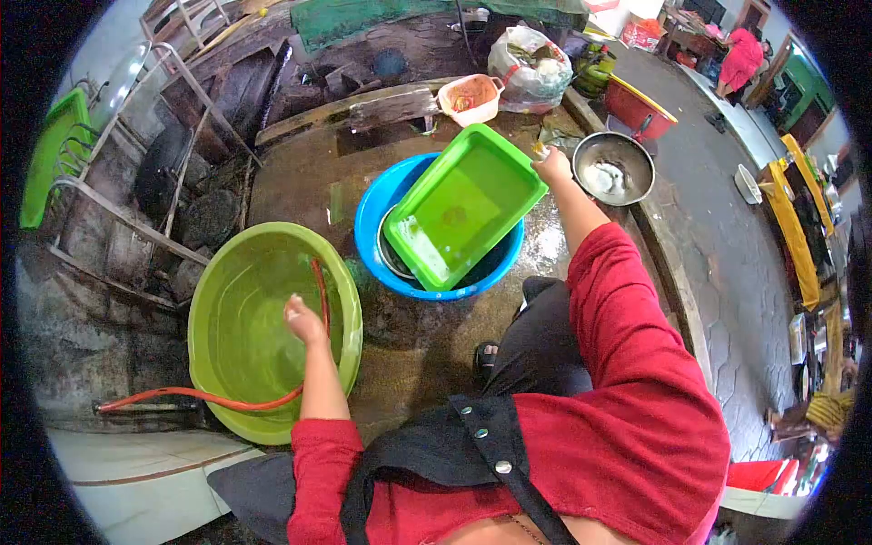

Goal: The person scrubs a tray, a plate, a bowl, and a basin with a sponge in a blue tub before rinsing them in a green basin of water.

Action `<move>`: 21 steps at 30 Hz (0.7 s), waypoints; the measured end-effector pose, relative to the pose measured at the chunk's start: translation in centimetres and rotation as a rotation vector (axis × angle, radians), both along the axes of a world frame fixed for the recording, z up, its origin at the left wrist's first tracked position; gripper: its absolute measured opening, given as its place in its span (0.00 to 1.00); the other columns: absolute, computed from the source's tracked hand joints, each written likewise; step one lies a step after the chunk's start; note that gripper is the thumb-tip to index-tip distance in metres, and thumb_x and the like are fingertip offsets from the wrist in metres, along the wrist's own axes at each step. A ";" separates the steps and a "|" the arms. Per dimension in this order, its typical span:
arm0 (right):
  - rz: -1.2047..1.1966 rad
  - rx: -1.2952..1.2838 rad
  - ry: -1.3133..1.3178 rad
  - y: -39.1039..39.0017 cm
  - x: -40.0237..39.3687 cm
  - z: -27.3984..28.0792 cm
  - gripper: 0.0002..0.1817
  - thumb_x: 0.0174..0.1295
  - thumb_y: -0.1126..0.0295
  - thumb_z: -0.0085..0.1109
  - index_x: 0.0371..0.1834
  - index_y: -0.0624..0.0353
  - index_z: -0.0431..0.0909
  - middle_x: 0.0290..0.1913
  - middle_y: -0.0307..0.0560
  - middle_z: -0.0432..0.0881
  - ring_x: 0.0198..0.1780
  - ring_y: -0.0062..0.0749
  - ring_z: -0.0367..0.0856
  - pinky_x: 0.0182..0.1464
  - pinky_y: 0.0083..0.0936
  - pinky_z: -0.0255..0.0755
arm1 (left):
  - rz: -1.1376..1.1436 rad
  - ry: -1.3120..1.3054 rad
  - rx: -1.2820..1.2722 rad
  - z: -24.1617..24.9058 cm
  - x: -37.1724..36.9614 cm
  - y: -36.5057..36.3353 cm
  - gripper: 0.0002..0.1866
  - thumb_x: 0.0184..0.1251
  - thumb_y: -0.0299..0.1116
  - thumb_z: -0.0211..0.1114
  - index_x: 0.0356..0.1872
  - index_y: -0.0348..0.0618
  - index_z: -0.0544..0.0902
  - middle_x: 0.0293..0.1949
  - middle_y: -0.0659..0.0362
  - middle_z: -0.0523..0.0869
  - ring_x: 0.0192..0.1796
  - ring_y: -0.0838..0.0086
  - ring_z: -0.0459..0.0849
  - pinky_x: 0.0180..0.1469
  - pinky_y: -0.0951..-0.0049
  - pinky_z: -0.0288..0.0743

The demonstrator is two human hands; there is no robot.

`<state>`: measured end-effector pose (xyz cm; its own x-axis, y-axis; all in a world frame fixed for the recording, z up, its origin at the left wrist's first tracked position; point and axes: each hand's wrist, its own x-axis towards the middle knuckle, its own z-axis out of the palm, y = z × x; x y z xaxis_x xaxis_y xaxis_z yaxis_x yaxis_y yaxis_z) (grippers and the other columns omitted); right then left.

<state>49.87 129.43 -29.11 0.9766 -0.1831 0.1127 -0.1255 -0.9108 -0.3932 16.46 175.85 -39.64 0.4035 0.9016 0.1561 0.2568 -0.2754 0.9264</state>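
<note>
My left hand (305, 320) is over the large olive-green tub (218, 363), which holds water; its fingers look blurred and partly hidden. A red hose (227, 400) runs over the tub's rim and up its right side. My right hand (552, 165) is at the right corner of a bright green rectangular tray (459, 204), closed around something small and yellowish. The tray lies tilted on a round blue basin (371, 213), with a metal rim showing beneath it. Just right of my right hand sits a metal pan (589, 150) with white suds inside.
A pink basket (470, 115) and a filled plastic bag (536, 91) stand on the far ledge, near a red tub (640, 107). Metal rack bars (136, 221) are at the left. A person (742, 59) in pink is far off at the upper right.
</note>
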 end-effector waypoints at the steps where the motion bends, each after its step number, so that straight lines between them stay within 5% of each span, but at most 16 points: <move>1: 0.012 0.018 0.018 0.2 0.1 -0.2 0.33 0.42 0.58 0.62 0.56 0.50 0.67 0.49 0.54 0.75 0.51 0.42 0.75 0.53 0.33 0.69 | 0.114 -0.067 -0.240 -1.2 0.3 1.4 0.18 0.67 0.38 0.47 0.44 0.30 0.74 0.44 0.50 0.77 0.50 0.62 0.74 0.54 0.65 0.65; 2: 0.016 0.039 0.036 0.3 0.1 -0.3 0.32 0.43 0.58 0.61 0.56 0.49 0.67 0.50 0.53 0.74 0.51 0.42 0.75 0.53 0.33 0.69 | 0.106 -0.069 -0.236 -4.4 -0.1 4.1 0.18 0.67 0.38 0.47 0.44 0.30 0.74 0.44 0.50 0.77 0.50 0.62 0.74 0.54 0.65 0.65; 4: 0.003 0.045 0.102 1.4 -0.5 0.2 0.33 0.43 0.57 0.62 0.57 0.48 0.66 0.51 0.51 0.74 0.52 0.41 0.74 0.53 0.33 0.69 | 0.108 -0.371 -0.971 -9.8 0.7 9.0 0.18 0.66 0.38 0.47 0.43 0.29 0.74 0.42 0.50 0.78 0.50 0.62 0.74 0.53 0.63 0.68; 5: -0.005 0.037 0.095 1.5 -0.3 0.1 0.34 0.43 0.56 0.62 0.57 0.48 0.66 0.51 0.51 0.74 0.52 0.41 0.74 0.53 0.33 0.69 | 0.079 -0.375 -0.975 -9.2 2.9 9.2 0.18 0.66 0.38 0.47 0.43 0.29 0.74 0.42 0.50 0.78 0.50 0.62 0.74 0.53 0.63 0.68; 7: 0.028 0.072 0.139 1.6 0.5 -0.7 0.36 0.41 0.54 0.64 0.58 0.48 0.65 0.52 0.51 0.74 0.52 0.40 0.74 0.52 0.33 0.70 | -0.705 -1.174 -1.860 -7.8 6.5 9.4 0.21 0.66 0.34 0.44 0.57 0.33 0.66 0.54 0.49 0.73 0.55 0.61 0.72 0.55 0.61 0.67; 8: 0.081 0.042 -0.021 1.6 0.7 -2.0 0.35 0.40 0.54 0.64 0.54 0.56 0.68 0.44 0.55 0.79 0.45 0.45 0.78 0.49 0.34 0.72 | -0.429 -0.821 -1.340 4.8 8.3 1.7 0.22 0.67 0.35 0.42 0.58 0.32 0.63 0.60 0.45 0.67 0.60 0.59 0.68 0.56 0.62 0.68; 9: 0.084 0.043 -0.010 1.8 0.7 -2.2 0.35 0.40 0.54 0.64 0.54 0.56 0.68 0.44 0.55 0.79 0.45 0.45 0.78 0.49 0.34 0.72 | -0.590 -0.765 -1.344 10.0 10.2 -2.0 0.21 0.68 0.34 0.42 0.58 0.30 0.63 0.60 0.43 0.65 0.62 0.57 0.65 0.60 0.63 0.65; 11: 0.168 0.146 0.032 2.4 0.6 -2.2 0.34 0.39 0.55 0.65 0.52 0.56 0.70 0.42 0.55 0.79 0.44 0.45 0.79 0.48 0.34 0.72 | -1.251 -0.614 -1.438 13.2 16.3 -6.4 0.23 0.69 0.39 0.42 0.57 0.31 0.65 0.60 0.44 0.66 0.62 0.57 0.65 0.62 0.60 0.61; 13: 0.176 0.182 0.035 3.3 0.6 -2.1 0.33 0.39 0.55 0.65 0.51 0.57 0.71 0.41 0.56 0.80 0.43 0.45 0.79 0.47 0.34 0.72 | -1.128 -0.288 -1.182 19.5 19.3 -13.9 0.20 0.69 0.40 0.43 0.55 0.37 0.69 0.55 0.49 0.72 0.57 0.59 0.70 0.58 0.54 0.64; 15: 0.133 0.232 -0.010 4.1 -0.5 -1.6 0.33 0.39 0.56 0.65 0.51 0.56 0.70 0.41 0.54 0.80 0.43 0.45 0.79 0.47 0.34 0.72 | -1.578 -0.261 -1.144 19.2 22.5 -16.5 0.20 0.67 0.43 0.47 0.57 0.50 0.68 0.59 0.57 0.69 0.59 0.63 0.66 0.54 0.52 0.64; 17: 0.088 0.227 -0.024 3.9 -1.6 -1.0 0.31 0.41 0.57 0.63 0.52 0.56 0.70 0.44 0.54 0.78 0.45 0.45 0.78 0.48 0.35 0.71 | -1.183 -0.081 -1.024 19.0 23.3 -19.0 0.23 0.65 0.46 0.49 0.61 0.54 0.64 0.61 0.60 0.66 0.62 0.64 0.63 0.56 0.50 0.61; 18: 0.005 0.219 -0.068 3.5 -1.7 -0.9 0.30 0.42 0.58 0.62 0.52 0.56 0.70 0.45 0.55 0.77 0.46 0.45 0.77 0.49 0.35 0.71 | -1.198 -0.077 -1.024 18.5 23.2 -19.3 0.23 0.65 0.46 0.49 0.61 0.54 0.64 0.61 0.60 0.66 0.62 0.64 0.63 0.56 0.50 0.61; 20: -0.123 0.179 -0.173 2.2 -1.5 -1.3 0.26 0.44 0.61 0.59 0.50 0.54 0.71 0.48 0.54 0.74 0.49 0.45 0.75 0.50 0.37 0.70 | -0.945 -0.024 -0.609 16.6 21.3 -18.6 0.27 0.66 0.46 0.51 0.61 0.42 0.64 0.60 0.53 0.68 0.64 0.68 0.63 0.60 0.57 0.58; 21: -0.177 0.124 -0.134 1.6 -1.1 -1.8 0.25 0.45 0.61 0.58 0.49 0.54 0.71 0.49 0.54 0.74 0.49 0.44 0.75 0.50 0.38 0.70 | -0.966 0.029 -0.522 14.8 20.6 -16.6 0.27 0.66 0.45 0.51 0.64 0.51 0.60 0.63 0.58 0.64 0.65 0.67 0.60 0.62 0.55 0.55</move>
<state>48.81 130.99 -30.89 0.9058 -0.3706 0.2052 -0.2177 -0.8229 -0.5249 37.04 159.26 -24.87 0.9725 0.1556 -0.1733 0.1671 0.0521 0.9846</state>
